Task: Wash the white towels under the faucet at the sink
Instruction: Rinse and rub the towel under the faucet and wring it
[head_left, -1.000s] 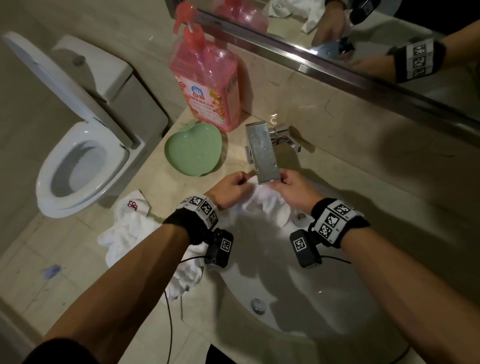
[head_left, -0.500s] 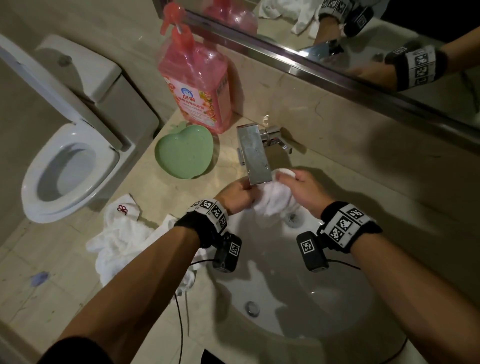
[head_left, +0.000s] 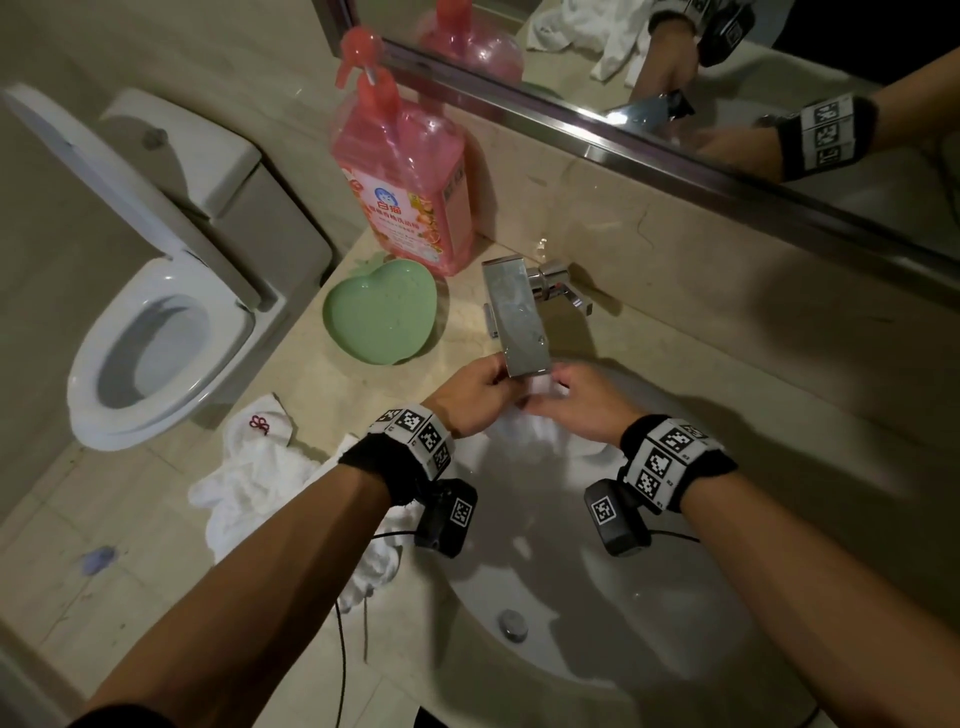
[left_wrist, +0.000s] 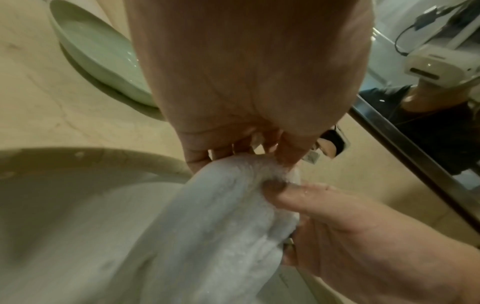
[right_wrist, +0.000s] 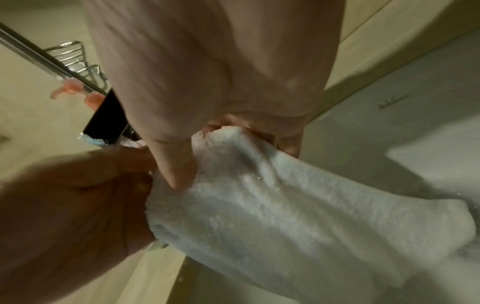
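A wet white towel (head_left: 535, 431) hangs bunched under the chrome faucet (head_left: 517, 317), trailing down into the white sink (head_left: 649, 623). My left hand (head_left: 470, 397) grips its left side and my right hand (head_left: 582, 402) grips its right side, knuckles close together just below the spout. The left wrist view shows the towel (left_wrist: 223, 222) pinched between my left hand (left_wrist: 249, 152) and the right thumb. In the right wrist view my right hand (right_wrist: 233, 139) has its fingers curled round the towel (right_wrist: 298, 209). More white towels (head_left: 254, 478) lie heaped on the counter to the left.
A pink soap bottle (head_left: 405, 176) and a green apple-shaped dish (head_left: 379, 317) stand on the beige counter behind the left of the sink. A toilet (head_left: 156, 338) with its lid up sits further left. The mirror (head_left: 727, 78) runs along the back wall.
Both hands have kept hold of the towel under the spout, shifting and working it between them; the right hand has drawn closer to the left.
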